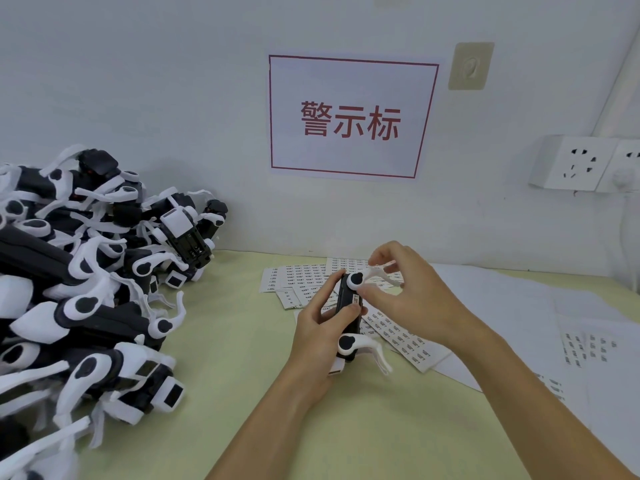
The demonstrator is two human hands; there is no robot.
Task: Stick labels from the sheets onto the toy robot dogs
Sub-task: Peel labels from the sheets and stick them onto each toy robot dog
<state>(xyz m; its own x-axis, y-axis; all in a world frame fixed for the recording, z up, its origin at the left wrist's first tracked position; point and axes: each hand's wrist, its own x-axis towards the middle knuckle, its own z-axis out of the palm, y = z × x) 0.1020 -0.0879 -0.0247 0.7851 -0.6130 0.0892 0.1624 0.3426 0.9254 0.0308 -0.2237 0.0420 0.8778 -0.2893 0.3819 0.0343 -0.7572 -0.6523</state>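
Note:
My left hand (317, 327) grips a black and white toy robot dog (349, 313) above the table, its side facing up. A small label shows on the dog's black body near its front leg joint. My right hand (405, 292) is over the dog with its fingers curled, the thumb tip pressing by the label and the fingers touching the white front leg. Label sheets (298, 280) lie spread on the table under and behind the dog. A large pile of toy robot dogs (86, 289) fills the left side.
A sign with red characters (351, 117) hangs on the back wall. White power sockets (581, 164) are mounted at the right. More white sheets (585, 344) with small labels cover the right of the yellow-green table (225, 393).

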